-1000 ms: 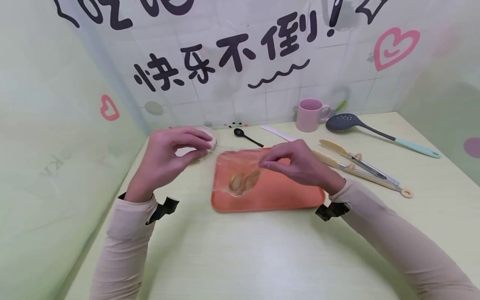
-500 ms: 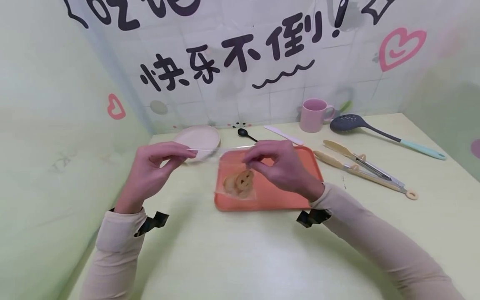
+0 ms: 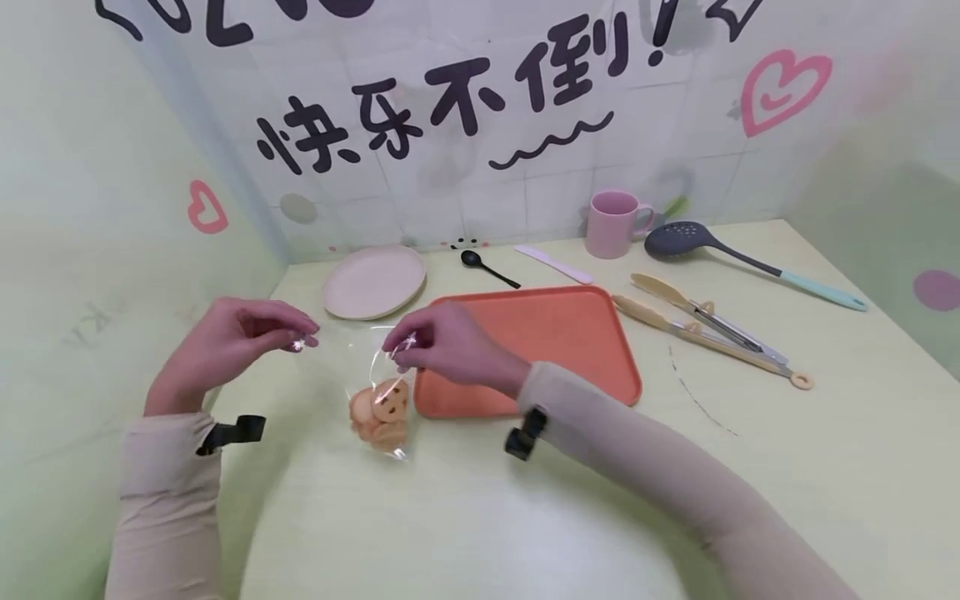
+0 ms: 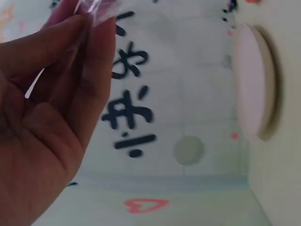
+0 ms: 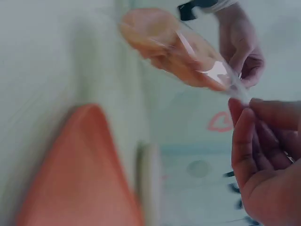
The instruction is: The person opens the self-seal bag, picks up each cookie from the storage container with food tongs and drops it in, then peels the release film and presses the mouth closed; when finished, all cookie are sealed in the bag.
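A clear plastic bag [image 3: 379,372] with several light-brown cookies [image 3: 390,402] in it hangs above the table, left of the orange tray [image 3: 536,333]. My right hand [image 3: 453,346] pinches the bag's upper right edge between thumb and fingertips. Over to the left, my left hand [image 3: 228,346] pinches the other upper part, where a glint of film shows at the fingertips. The left wrist view shows that film [image 4: 101,10] between thumb and fingers. From the right wrist, the cookies [image 5: 176,52] appear through shiny, wrinkled plastic.
A pale pink plate [image 3: 375,282] lies behind the bag. Along the back are a black spoon [image 3: 489,268], a pink knife [image 3: 555,264], a pink mug [image 3: 611,225] and a slotted spoon [image 3: 678,240]. Tongs [image 3: 712,333] lie right of the tray.
Both hands have moved left, taking the bag of cookies from above the orange tray to beside it. The plate and whole tray surface are now more exposed.
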`<action>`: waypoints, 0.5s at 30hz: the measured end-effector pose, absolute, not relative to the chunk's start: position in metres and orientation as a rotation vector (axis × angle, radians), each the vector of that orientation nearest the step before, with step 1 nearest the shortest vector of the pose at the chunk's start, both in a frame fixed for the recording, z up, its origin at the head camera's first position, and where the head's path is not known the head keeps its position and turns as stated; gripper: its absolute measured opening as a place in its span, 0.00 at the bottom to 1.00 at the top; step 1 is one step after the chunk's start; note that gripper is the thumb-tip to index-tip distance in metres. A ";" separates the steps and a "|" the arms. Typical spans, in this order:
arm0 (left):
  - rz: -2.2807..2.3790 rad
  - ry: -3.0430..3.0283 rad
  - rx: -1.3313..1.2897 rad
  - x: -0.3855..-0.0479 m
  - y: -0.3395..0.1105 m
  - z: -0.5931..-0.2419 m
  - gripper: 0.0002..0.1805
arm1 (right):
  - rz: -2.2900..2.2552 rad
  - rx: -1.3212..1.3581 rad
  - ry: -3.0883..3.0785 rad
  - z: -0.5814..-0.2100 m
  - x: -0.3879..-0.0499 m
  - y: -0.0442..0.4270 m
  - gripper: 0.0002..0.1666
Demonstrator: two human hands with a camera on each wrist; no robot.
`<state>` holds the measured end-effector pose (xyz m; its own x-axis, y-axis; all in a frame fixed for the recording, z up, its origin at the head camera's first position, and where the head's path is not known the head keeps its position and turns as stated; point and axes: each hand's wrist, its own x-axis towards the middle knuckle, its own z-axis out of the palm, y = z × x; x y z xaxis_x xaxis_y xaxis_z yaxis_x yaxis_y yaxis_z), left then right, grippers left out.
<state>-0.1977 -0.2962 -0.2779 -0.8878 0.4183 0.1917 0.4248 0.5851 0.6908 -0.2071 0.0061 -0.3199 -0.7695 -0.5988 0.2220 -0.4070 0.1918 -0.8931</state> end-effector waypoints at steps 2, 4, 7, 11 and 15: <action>-1.074 -2.952 -0.613 -0.216 -0.309 -0.293 0.10 | -1.465 -0.902 2.355 -0.332 -0.226 -0.014 0.08; -0.970 -3.053 -0.515 -0.233 -0.316 -0.308 0.10 | -1.310 -0.857 2.450 -0.343 -0.243 -0.029 0.10; -0.870 -3.107 -0.420 -0.256 -0.315 -0.326 0.11 | -1.082 -0.827 2.602 -0.354 -0.264 -0.043 0.15; -0.676 -3.200 -0.408 -0.275 -0.306 -0.333 0.13 | -0.852 -0.804 2.687 -0.359 -0.276 -0.043 0.18; -0.401 -3.350 -0.409 -0.279 -0.291 -0.324 0.18 | -0.776 -0.838 2.678 -0.357 -0.281 -0.027 0.23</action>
<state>-0.2793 -0.2913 -0.3245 -0.9387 0.2632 -0.2228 0.2031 0.9441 0.2596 -0.2809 -0.0271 -0.3573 -0.8101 -0.5834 -0.0590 -0.4615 0.6963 -0.5497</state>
